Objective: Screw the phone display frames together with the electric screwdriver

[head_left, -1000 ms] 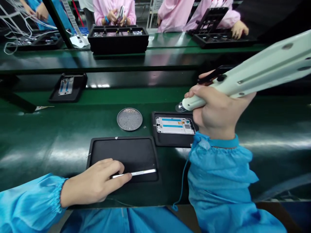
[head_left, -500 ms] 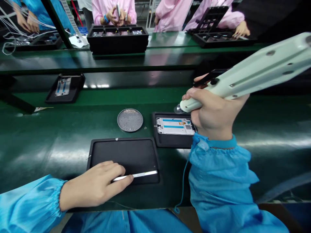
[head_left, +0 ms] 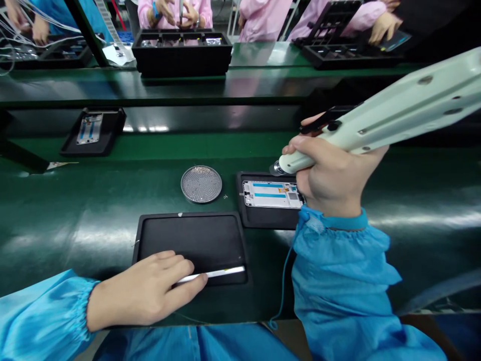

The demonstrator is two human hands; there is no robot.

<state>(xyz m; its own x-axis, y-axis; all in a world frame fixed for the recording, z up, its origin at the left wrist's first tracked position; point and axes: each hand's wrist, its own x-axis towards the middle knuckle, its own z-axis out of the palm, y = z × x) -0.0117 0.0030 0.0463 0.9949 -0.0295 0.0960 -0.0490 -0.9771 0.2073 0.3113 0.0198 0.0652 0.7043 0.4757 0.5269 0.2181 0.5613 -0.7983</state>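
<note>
While my right hand (head_left: 338,175) was clamped in a fist around a pale electric screwdriver (head_left: 394,110), its steel bit (head_left: 277,169) pointed down at the far left corner of a black tray (head_left: 268,220), though I cannot tell whether the tip touched anything. A phone frame (head_left: 271,194) with blue strips across its white back lay in that tray, its right end just beside my hand. Nearer me and to the left, my left hand (head_left: 139,288) rested on a black mat (head_left: 188,230), with thumb and fingers closed together on the left end of a narrow white strip (head_left: 221,273) lying along the mat's near side. A round perforated metal dish (head_left: 201,184) sat on the green conveyor belt (head_left: 75,225), beyond the mat and left of the tray. A thin blue cord (head_left: 281,286) hung from my right sleeve (head_left: 334,271). Farther left stood a second black tray (head_left: 71,148) holding another frame (head_left: 89,129). Across the far belt, a person in a pink smock (head_left: 175,7) held something upright above a black rack (head_left: 182,52).
</note>
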